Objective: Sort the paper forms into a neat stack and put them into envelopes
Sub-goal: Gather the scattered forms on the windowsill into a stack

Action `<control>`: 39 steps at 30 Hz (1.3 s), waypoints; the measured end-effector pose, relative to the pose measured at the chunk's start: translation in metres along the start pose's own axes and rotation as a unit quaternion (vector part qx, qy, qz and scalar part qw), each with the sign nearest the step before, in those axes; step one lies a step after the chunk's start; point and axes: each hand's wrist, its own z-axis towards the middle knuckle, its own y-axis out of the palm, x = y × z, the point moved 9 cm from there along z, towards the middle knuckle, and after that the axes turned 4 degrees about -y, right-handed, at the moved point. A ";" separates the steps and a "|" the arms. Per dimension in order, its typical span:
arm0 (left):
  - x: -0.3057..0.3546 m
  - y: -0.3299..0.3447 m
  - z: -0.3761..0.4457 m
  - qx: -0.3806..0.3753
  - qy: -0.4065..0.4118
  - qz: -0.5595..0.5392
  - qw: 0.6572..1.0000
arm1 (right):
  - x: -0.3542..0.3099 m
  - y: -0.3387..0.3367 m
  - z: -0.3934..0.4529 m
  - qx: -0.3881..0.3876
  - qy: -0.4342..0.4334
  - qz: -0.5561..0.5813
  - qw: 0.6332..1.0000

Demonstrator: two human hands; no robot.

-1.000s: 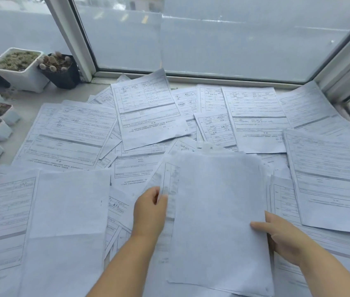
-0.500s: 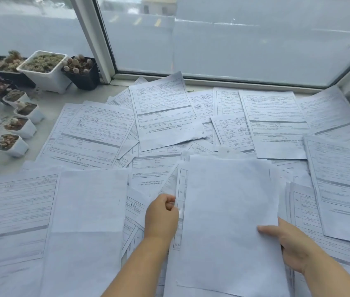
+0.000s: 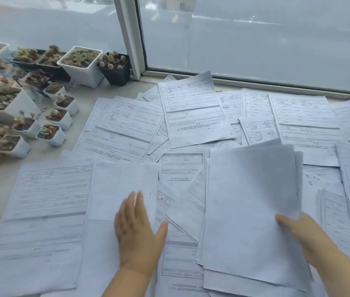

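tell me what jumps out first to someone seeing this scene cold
Printed paper forms lie scattered and overlapping across most of the sill below the window. In the foreground the right hand grips a gathered stack of sheets, blank side up, while the left hand lies flat on a blank sheet beside it. Small potted succulents crowd the far left.

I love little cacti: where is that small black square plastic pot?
In the head view, the small black square plastic pot sits upper left, against the white window frame post, right of a larger white square pot.
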 end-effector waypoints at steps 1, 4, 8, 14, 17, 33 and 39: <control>-0.022 -0.001 -0.005 -0.013 -0.038 0.023 0.999 | 0.001 0.002 -0.002 -0.002 0.002 0.004 1.000; -0.057 0.004 -0.016 -0.082 -0.083 0.066 0.991 | 0.002 0.017 -0.009 -0.022 0.003 0.005 1.000; -0.047 -0.001 -0.006 -0.107 -0.066 0.108 0.986 | 0.001 0.035 -0.023 -0.034 0.003 0.016 0.999; -0.058 0.011 -0.014 -0.085 -0.027 0.126 0.988 | 0.009 0.048 -0.037 -0.041 0.027 0.023 0.999; -0.060 0.016 -0.010 -0.070 -0.022 0.146 0.987 | 0.011 0.048 -0.037 -0.044 0.031 0.016 0.998; -0.073 -0.005 0.004 -0.083 -0.025 0.015 0.996 | -0.058 0.209 -0.095 -0.193 -0.098 -0.020 0.976; -0.094 -0.034 0.017 -0.079 -0.006 -0.151 0.985 | -0.032 0.269 -0.106 -0.190 0.086 0.023 0.978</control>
